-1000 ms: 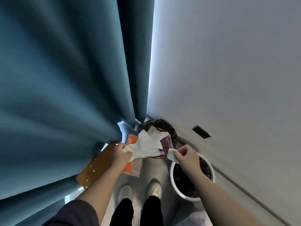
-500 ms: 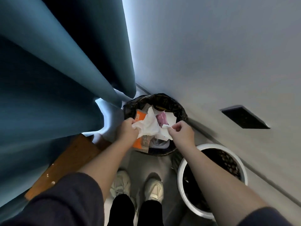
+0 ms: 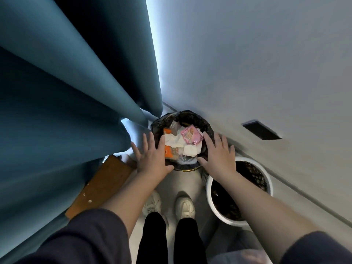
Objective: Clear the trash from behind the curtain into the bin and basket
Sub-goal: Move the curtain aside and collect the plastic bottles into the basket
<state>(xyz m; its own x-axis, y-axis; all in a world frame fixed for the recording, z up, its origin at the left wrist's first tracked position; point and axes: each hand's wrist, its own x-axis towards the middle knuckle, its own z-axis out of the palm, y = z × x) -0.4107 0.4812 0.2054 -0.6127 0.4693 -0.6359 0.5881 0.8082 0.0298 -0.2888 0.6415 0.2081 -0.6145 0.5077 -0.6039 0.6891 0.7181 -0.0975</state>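
On the floor, just right of the white sneakers (image 3: 184, 206), stands a white basket (image 3: 208, 189). Beyond it, the left hand (image 3: 152, 159) and right hand (image 3: 219, 155) flank the black-lined bin (image 3: 190, 114), fingers spread apart and holding nothing. Tissues (image 3: 174, 140), a pink wrapper (image 3: 190, 135) and an orange packet (image 3: 169, 151) lie inside the bin, beside the teal curtain (image 3: 76, 92).
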